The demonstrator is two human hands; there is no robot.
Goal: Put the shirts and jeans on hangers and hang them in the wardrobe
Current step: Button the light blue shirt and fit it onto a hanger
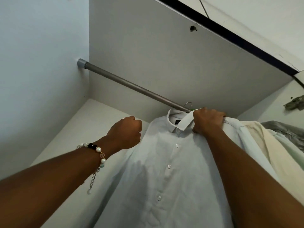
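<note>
A white button-up shirt (164, 162) hangs on a hanger whose metal hook (188, 106) sits over the grey wardrobe rail (131, 84). My right hand (207, 121) grips the shirt at its right shoulder beside the collar, where a sliver of green hanger shows. My left hand (126, 132), with a bead bracelet on the wrist, is curled at the shirt's left shoulder; whether it holds the cloth is hidden.
More garments hang to the right: a cream shirt (263, 145) and a grey one (286, 129). The wardrobe's white left wall (41, 79) and top panel (164, 46) enclose the rail. A metal hinge (295, 102) sits at the far right.
</note>
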